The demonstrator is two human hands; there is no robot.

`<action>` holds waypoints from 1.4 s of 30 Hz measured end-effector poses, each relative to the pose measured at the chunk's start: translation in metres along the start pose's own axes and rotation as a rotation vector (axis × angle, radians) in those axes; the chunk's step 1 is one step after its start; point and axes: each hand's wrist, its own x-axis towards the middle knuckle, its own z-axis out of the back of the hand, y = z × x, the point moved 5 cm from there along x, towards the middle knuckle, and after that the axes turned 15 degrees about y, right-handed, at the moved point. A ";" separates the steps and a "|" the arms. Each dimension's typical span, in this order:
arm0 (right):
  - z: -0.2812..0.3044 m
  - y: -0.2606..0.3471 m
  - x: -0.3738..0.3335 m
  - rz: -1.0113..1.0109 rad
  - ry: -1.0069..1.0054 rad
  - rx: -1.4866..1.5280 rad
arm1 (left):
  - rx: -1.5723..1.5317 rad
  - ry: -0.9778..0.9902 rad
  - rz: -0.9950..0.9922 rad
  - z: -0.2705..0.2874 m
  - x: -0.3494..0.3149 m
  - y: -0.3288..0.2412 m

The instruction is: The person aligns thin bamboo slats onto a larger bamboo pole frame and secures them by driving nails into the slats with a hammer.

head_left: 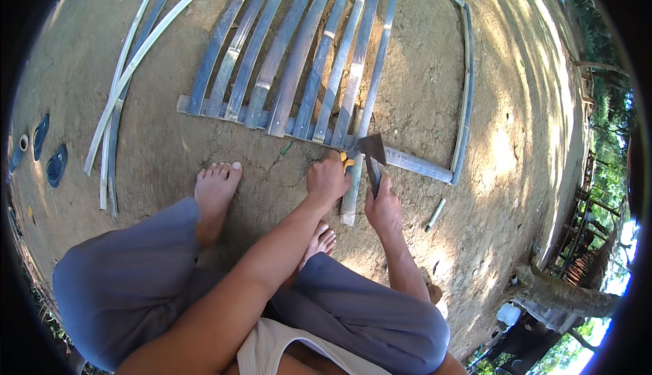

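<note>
My left hand [329,179] is closed around a yellow-handled tool [348,161], apparently pliers, its grey head at the near rail [414,163] of a bamboo frame. In my right hand [384,207] is a dark metal tool with a broad flat head [373,150], its shaft pointing toward me. Both tools meet near the lower end of the rightmost bamboo slat [375,76]. Several more bamboo slats [299,56] lie side by side across the rail. A short bamboo piece [349,205] sticks out toward me from under the joint, between my hands.
Long loose bamboo strips [129,76] lie crossed on the dirt at left. Beyond them are slippers [57,165]. A short thin stick [436,215] lies right of my right hand. The frame's side rail [467,90] stands farther right. My bare foot [216,195] is close to the slats.
</note>
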 end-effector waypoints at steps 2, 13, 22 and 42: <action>0.020 0.004 0.003 0.077 -0.084 0.119 | 0.029 0.075 0.033 0.003 0.000 -0.001; 0.016 0.004 -0.036 0.154 -0.472 0.344 | -0.008 0.066 -0.011 -0.001 0.002 0.007; -0.041 -0.096 -0.037 -0.203 -0.212 0.044 | -0.168 -0.111 -0.179 0.006 -0.014 0.017; -0.016 -0.008 0.210 0.132 0.031 1.349 | -0.119 -0.349 -0.310 -0.006 -0.019 0.030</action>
